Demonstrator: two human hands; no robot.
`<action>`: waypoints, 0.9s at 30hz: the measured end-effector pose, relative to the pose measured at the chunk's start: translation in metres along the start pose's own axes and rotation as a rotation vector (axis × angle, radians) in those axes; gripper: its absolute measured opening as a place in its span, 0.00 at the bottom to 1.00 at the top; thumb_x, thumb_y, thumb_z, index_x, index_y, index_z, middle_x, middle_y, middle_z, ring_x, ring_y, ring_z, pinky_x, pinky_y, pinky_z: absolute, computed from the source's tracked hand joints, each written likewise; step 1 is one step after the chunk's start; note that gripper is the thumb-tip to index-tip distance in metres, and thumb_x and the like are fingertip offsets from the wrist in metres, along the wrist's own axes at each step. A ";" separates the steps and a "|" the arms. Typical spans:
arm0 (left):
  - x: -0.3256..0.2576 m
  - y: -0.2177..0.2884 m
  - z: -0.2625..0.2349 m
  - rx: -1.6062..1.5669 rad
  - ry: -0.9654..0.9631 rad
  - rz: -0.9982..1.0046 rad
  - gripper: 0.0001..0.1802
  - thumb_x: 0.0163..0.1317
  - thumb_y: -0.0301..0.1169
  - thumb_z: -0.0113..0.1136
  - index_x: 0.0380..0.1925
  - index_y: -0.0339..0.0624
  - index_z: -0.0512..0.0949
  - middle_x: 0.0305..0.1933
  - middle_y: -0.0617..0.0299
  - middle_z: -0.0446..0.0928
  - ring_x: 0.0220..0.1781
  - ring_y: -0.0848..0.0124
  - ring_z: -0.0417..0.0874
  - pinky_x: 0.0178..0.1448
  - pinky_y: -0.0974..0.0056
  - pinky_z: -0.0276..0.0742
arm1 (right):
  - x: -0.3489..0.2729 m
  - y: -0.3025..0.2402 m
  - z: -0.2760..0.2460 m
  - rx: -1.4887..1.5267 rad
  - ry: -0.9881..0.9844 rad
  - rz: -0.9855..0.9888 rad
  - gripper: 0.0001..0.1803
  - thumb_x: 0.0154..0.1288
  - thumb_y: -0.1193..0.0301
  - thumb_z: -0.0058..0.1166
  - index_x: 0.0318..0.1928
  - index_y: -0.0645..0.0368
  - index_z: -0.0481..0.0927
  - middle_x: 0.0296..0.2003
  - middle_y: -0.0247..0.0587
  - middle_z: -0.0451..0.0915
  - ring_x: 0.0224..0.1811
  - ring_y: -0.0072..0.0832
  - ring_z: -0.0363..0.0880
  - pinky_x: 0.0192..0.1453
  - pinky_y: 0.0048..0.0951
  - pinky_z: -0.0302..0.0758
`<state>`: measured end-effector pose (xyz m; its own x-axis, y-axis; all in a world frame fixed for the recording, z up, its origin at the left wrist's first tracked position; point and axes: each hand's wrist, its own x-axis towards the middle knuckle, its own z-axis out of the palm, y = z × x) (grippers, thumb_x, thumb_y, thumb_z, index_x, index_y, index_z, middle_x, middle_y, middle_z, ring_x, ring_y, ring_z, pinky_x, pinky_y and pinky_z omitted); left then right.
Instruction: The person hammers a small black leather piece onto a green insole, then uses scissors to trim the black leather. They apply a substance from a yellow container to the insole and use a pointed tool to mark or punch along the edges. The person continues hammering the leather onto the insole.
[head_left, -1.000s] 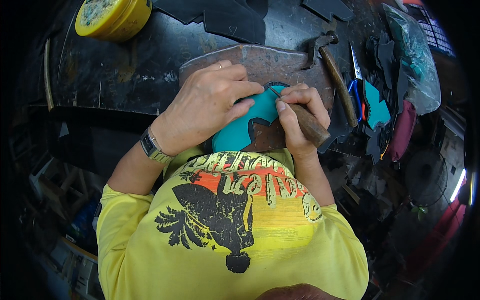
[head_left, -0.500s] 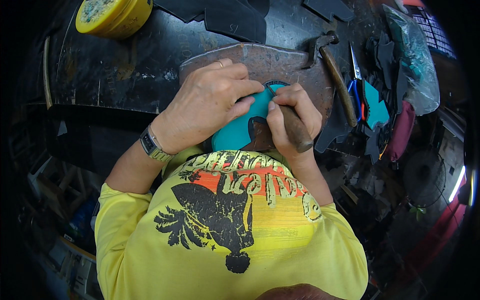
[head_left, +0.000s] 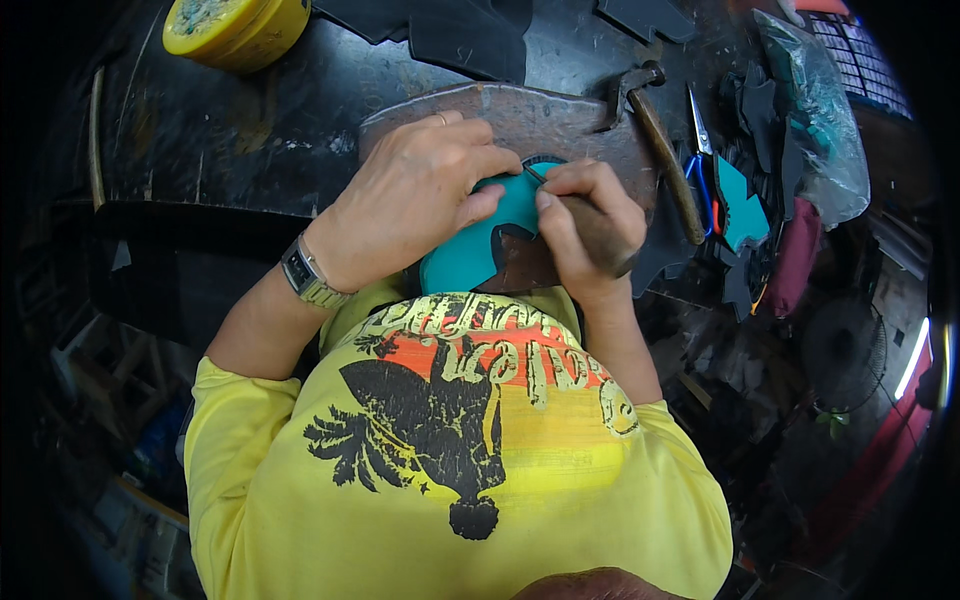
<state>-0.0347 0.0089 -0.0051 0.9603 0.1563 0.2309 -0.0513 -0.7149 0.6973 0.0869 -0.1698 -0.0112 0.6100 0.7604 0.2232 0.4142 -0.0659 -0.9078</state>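
A teal piece of sheet material (head_left: 462, 252) with a dark edge and a notch on its right side lies on a worn brown board (head_left: 520, 108), close against my shirt. My left hand (head_left: 410, 180) is closed at its upper edge, thumb and fingers pinching there. In my right hand (head_left: 612, 205) sits a pointed tool with a thick wooden handle (head_left: 590, 235), like an awl. Its thin dark tip meets the piece's curved top edge, just right of my left fingertips. The exact contact of the tip is too small to tell.
A hammer (head_left: 665, 165) rests at the board's right edge. Beyond it lie blue-handled scissors (head_left: 700, 165), another teal piece (head_left: 738, 205) and a clear plastic bag (head_left: 830, 140). Black cut sheets (head_left: 470, 40) and a yellow tub (head_left: 240, 40) are at the back.
My right hand has turned slightly, and the tool's handle now points more toward the palm. The tip has shifted a little left along the edge. My left hand keeps its hold.
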 end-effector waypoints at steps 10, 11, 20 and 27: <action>0.005 -0.003 0.016 0.038 0.176 -0.059 0.13 0.56 0.29 0.70 0.42 0.43 0.85 0.35 0.56 0.79 0.41 0.56 0.83 0.46 0.54 0.80 | 0.021 0.020 -0.077 -0.918 0.183 -0.005 0.17 0.63 0.72 0.69 0.49 0.64 0.81 0.38 0.48 0.85 0.45 0.46 0.84 0.48 0.38 0.79; 0.006 -0.002 0.018 0.049 0.200 -0.053 0.12 0.57 0.29 0.69 0.42 0.43 0.85 0.35 0.56 0.79 0.41 0.56 0.83 0.46 0.54 0.80 | 0.022 0.024 -0.080 -0.970 0.156 0.041 0.17 0.63 0.71 0.69 0.48 0.64 0.81 0.39 0.49 0.85 0.45 0.48 0.84 0.48 0.39 0.78; 0.001 0.003 0.025 -0.007 0.198 -0.134 0.12 0.59 0.30 0.68 0.43 0.43 0.84 0.36 0.54 0.81 0.42 0.54 0.83 0.48 0.54 0.79 | 0.006 -0.008 -0.083 -0.337 0.316 0.047 0.16 0.68 0.74 0.65 0.54 0.64 0.79 0.33 0.36 0.82 0.35 0.23 0.79 0.42 0.26 0.76; 0.002 0.003 0.025 0.007 0.199 -0.129 0.11 0.59 0.31 0.68 0.42 0.42 0.85 0.36 0.54 0.82 0.41 0.54 0.84 0.48 0.54 0.80 | -0.019 -0.022 -0.060 -0.366 -0.027 0.129 0.22 0.68 0.77 0.65 0.61 0.65 0.78 0.36 0.28 0.80 0.33 0.13 0.72 0.38 0.17 0.70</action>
<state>-0.0265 -0.0103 -0.0193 0.8860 0.3771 0.2698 0.0708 -0.6851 0.7250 0.1065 -0.2219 0.0263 0.6570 0.7470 0.1016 0.5516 -0.3846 -0.7401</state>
